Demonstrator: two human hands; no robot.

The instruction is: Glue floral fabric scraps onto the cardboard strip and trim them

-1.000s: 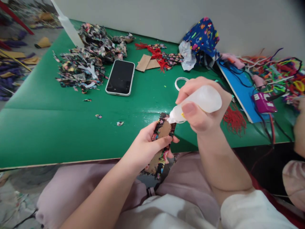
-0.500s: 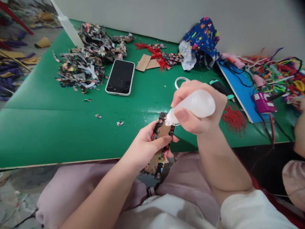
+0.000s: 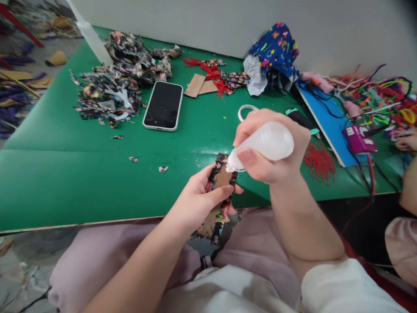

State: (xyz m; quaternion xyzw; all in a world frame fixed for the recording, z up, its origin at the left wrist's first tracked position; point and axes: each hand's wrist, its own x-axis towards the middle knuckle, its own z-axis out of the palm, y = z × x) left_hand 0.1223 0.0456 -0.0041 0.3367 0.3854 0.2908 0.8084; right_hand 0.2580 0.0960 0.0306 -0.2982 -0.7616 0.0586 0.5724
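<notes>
My left hand [image 3: 203, 193] grips a narrow cardboard strip [image 3: 224, 176] whose long edges are wrapped in black floral fabric. The strip slants over the table's front edge, its lower end above my lap. A translucent white squeeze bottle [image 3: 273, 141] is clasped in my right hand [image 3: 260, 169], tipped nozzle-down. Its nozzle meets or hovers just over the upper part of the cardboard; I cannot tell which. Fingers hide part of both things.
On the green table [image 3: 81, 182] lie a phone [image 3: 163, 105], floral fabric scraps [image 3: 107, 95], cardboard pieces [image 3: 195, 85], red tassels [image 3: 321, 163], a cutter [image 3: 298, 119] and a blue board [image 3: 325, 126]. Another white bottle [image 3: 96, 43] stands back left. Another person's hand [image 3: 407, 141] shows at right.
The view has shifted very slightly. Both hands, the strip and the bottle keep practically the same positions. At the right edge, the other person's hand shows a little more.
</notes>
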